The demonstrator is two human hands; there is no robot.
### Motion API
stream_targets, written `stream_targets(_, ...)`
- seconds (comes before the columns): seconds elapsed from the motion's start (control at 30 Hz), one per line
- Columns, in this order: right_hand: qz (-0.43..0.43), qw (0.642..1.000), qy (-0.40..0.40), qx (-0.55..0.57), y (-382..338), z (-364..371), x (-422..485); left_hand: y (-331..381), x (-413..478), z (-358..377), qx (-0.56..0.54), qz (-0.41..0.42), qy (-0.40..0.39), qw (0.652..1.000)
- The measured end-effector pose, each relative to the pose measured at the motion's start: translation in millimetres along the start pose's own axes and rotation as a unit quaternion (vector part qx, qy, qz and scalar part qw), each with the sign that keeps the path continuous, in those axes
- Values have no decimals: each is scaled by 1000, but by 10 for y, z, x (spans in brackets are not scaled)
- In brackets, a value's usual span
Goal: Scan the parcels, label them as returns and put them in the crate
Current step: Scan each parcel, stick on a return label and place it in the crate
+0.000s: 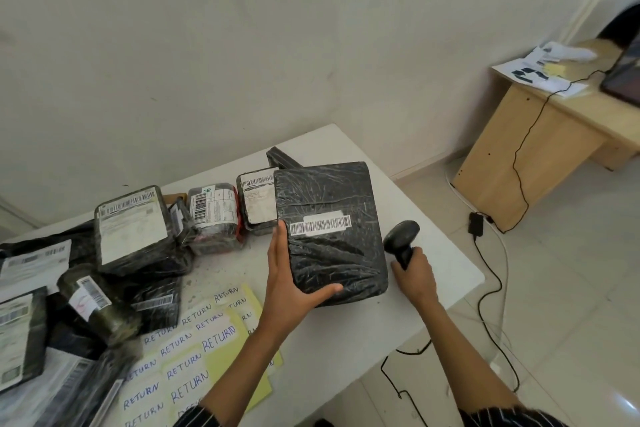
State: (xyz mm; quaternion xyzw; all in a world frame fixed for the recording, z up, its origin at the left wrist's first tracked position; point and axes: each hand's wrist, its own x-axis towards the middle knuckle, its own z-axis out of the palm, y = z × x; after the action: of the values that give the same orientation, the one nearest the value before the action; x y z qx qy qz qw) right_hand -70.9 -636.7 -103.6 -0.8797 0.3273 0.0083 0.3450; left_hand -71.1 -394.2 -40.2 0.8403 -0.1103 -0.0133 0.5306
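Nearest, just left of the left forearm, lie sheets of handwritten RETURN labels (194, 350) on the white surface (346, 333). Above them the left hand (294, 284) holds the black parcel (329, 229) by its near left corner, thumb laid across the near edge and fingers running up the left side. Whether its far end rests on the surface I cannot tell. The right hand (414, 276) is curled round the handle of the scanner (401, 239), whose head sits just right of the parcel.

The parcel looks boxy and stiff under wrinkled, glossy film, so probably slick. One hand manages it, which suggests moderate weight. Gripping the edges or corners seems best, leaving the barcode strip (320, 226) on top uncovered.

Beyond and left of the left hand sit other wrapped parcels (133, 229). No crate is in view.
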Motion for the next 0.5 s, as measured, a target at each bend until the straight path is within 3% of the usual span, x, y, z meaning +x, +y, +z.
stream_targets(0.13,-12,980,78,183,-204,-318,-357,19,14,105,43,22,10,999)
stream_targets(0.27,-18,946,143,292,-382,-571,-705,15,31,253,172,70,23,982)
stream_targets(0.5,-34,948,-7,317,-694,-697,-1370,-103,140,202,286,140,-7,948)
